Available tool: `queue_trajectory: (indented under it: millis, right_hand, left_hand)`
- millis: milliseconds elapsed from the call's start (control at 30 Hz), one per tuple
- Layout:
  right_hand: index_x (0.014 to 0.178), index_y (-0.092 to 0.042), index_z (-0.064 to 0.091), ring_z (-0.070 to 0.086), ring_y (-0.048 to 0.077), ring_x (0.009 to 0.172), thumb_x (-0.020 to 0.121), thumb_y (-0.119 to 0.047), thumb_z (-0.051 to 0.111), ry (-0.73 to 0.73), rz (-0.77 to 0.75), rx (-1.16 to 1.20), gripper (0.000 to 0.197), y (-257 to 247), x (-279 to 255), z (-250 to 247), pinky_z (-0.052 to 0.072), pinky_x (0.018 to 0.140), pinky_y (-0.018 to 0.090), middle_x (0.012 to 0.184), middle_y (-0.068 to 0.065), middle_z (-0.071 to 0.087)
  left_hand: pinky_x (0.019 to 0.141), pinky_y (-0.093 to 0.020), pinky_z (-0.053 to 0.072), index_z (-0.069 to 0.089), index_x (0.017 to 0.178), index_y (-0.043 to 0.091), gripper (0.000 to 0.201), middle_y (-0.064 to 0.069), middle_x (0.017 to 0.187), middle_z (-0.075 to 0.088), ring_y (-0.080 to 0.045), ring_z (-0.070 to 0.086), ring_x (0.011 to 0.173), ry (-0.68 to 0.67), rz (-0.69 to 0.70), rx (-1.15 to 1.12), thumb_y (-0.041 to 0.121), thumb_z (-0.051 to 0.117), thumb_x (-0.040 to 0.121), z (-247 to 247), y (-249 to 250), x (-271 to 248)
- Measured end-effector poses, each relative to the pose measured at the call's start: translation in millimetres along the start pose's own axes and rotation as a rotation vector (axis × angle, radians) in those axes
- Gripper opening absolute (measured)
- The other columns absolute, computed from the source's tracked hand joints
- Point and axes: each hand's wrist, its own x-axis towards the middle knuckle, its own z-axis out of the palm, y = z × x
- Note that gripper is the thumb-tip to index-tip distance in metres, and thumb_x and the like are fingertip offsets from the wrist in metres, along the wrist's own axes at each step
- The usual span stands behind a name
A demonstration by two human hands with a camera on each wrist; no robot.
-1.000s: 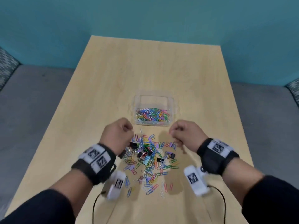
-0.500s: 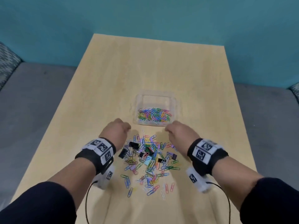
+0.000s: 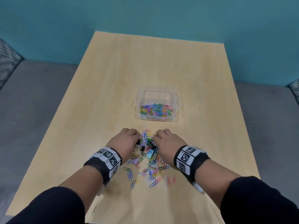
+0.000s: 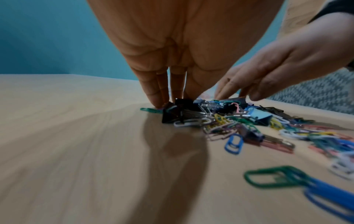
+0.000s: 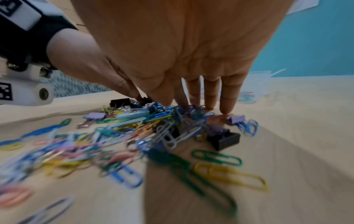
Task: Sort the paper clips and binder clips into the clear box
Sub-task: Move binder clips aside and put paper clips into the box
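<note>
Paper clips (image 3: 149,164) and binder clips (image 5: 223,140) lie mixed in a loose pile on the wooden desk (image 3: 113,88), between the two forearms. Clear box (image 3: 157,92) stands on the desk just beyond the pile, apart from both hands; coloured paper clips (image 3: 155,110) fill its near half.

Left hand (image 3: 124,141) reaches down onto the pile's left edge. Its fingers (image 4: 153,91) run straight and close together, tips touching the desk beside a black binder clip (image 4: 172,112); nothing is enclosed by them.

Right hand (image 3: 168,141) reaches down onto the pile's right edge. Its fingers (image 5: 229,97) are extended and slightly spread, tips pressing on clips; no grip is formed.
</note>
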Motion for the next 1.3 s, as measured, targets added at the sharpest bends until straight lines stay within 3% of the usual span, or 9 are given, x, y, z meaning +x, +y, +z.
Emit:
queue_trajectory:
  millis: [100, 300, 433, 600, 733, 867, 1033, 1200, 1300]
  right_hand:
    - [0.123, -0.011, 0.045, 0.042, 0.028, 0.104, 0.082, -0.012, 0.049, 0.000, 0.004, 0.007, 0.041, -5, -20, 3, 0.044, 0.080, 0.038, 0.118, 0.008, 0.047]
    - [0.121, -0.009, 0.047, 0.042, 0.031, 0.107, 0.087, -0.011, 0.048, 0.075, -0.020, 0.114, 0.034, -10, 8, -15, 0.047, 0.084, 0.045, 0.119, 0.011, 0.046]
    - [0.120, -0.009, 0.043, 0.040, 0.032, 0.114, 0.089, -0.014, 0.049, 0.073, 0.051, 0.179, 0.032, -21, 43, -17, 0.049, 0.085, 0.048, 0.122, 0.013, 0.043]
    - [0.132, -0.007, 0.035, 0.032, 0.037, 0.123, 0.088, -0.021, 0.051, 0.036, 0.059, 0.104, 0.048, -32, 66, -8, 0.039, 0.099, 0.045, 0.131, 0.018, 0.039]
    - [0.128, -0.015, 0.040, 0.038, 0.035, 0.114, 0.081, -0.025, 0.056, 0.090, -0.091, -0.033, 0.050, -43, 65, 3, 0.043, 0.088, 0.045, 0.125, 0.012, 0.043]
    - [0.132, -0.012, 0.038, 0.039, 0.037, 0.117, 0.084, -0.028, 0.050, 0.105, -0.177, -0.191, 0.052, -42, 47, 8, 0.039, 0.092, 0.050, 0.133, 0.015, 0.041]
    - [0.137, -0.005, 0.032, 0.032, 0.040, 0.128, 0.086, -0.032, 0.051, 0.051, -0.209, -0.285, 0.060, -41, 16, 16, 0.026, 0.106, 0.057, 0.139, 0.019, 0.036]
    - [0.122, -0.006, 0.050, 0.047, 0.037, 0.111, 0.079, -0.025, 0.057, 0.042, -0.238, -0.277, 0.047, -45, 0, 17, 0.033, 0.102, 0.055, 0.115, 0.015, 0.054]
    - [0.131, -0.004, 0.042, 0.038, 0.036, 0.124, 0.080, -0.019, 0.052, 0.065, -0.229, -0.231, 0.054, -49, 15, 1, 0.029, 0.107, 0.051, 0.129, 0.016, 0.046]
  left_hand:
    - [0.083, -0.033, 0.053, 0.061, 0.118, 0.014, 0.056, -0.006, 0.123, 0.059, -0.028, 0.055, 0.104, 0.087, 0.042, 0.027, 0.003, 0.068, 0.063, 8, -2, -23]
    - [0.083, -0.038, 0.053, 0.057, 0.124, 0.010, 0.058, -0.008, 0.129, 0.056, -0.029, 0.055, 0.107, 0.032, 0.064, 0.062, 0.008, 0.067, 0.067, 18, 2, -41]
    - [0.079, -0.041, 0.054, 0.064, 0.110, 0.005, 0.038, -0.014, 0.122, 0.059, -0.034, 0.057, 0.103, 0.102, -0.031, 0.087, 0.007, 0.064, 0.072, 12, 1, -51]
    - [0.072, -0.038, 0.055, 0.064, 0.109, 0.010, 0.037, -0.011, 0.114, 0.062, -0.033, 0.058, 0.094, 0.190, -0.178, 0.025, 0.008, 0.062, 0.072, 10, 8, -73]
    - [0.089, -0.040, 0.051, 0.061, 0.119, 0.010, 0.046, -0.012, 0.125, 0.058, -0.033, 0.055, 0.108, 0.171, -0.061, 0.008, 0.016, 0.040, 0.078, 18, 21, -85]
    - [0.097, -0.045, 0.045, 0.057, 0.126, 0.010, 0.050, -0.011, 0.135, 0.052, -0.034, 0.049, 0.123, 0.029, 0.001, 0.060, 0.025, 0.033, 0.085, 30, 25, -84]
    - [0.094, -0.042, 0.049, 0.065, 0.116, 0.010, 0.046, -0.009, 0.125, 0.061, -0.031, 0.055, 0.117, 0.018, -0.033, 0.086, 0.032, 0.036, 0.087, 26, 13, -89]
    - [0.088, -0.042, 0.050, 0.055, 0.121, 0.013, 0.042, -0.010, 0.125, 0.055, -0.032, 0.051, 0.112, 0.070, -0.121, 0.047, 0.032, 0.042, 0.086, 23, 4, -98]
    - [0.078, -0.040, 0.049, 0.052, 0.125, 0.014, 0.048, -0.009, 0.120, 0.054, -0.031, 0.048, 0.101, 0.092, -0.176, 0.042, 0.024, 0.061, 0.079, 18, 10, -87]
